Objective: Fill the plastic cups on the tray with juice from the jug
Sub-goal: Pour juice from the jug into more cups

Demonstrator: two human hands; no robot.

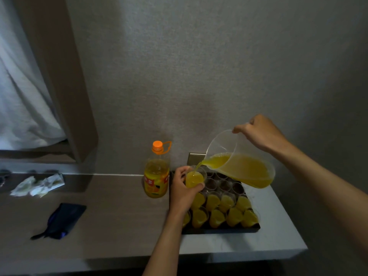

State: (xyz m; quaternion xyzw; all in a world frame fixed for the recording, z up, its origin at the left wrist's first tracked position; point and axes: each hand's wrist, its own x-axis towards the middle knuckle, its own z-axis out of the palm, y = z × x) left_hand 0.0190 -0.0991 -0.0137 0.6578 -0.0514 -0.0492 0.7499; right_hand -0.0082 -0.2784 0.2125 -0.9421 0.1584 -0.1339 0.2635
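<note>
Right hand, grip curled round the handle, tips the jug leftward, spout over the cup. Left hand, grip wrapped round the cup, holds it above the tray's left edge. Empty cups stand right of the held one, nearer the jug.

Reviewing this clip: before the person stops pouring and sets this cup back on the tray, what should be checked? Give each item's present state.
1. Left hand grips the cup: ok.
2. Right hand holds the jug by its handle: ok.
3. Stream lands inside the cup: ok.
4. Cup level below the rim: ok.
5. Juice left in the jug for the empty cups: ok.
6. Free slot on the tray for this cup: cannot tell, the hand hides it.
</note>
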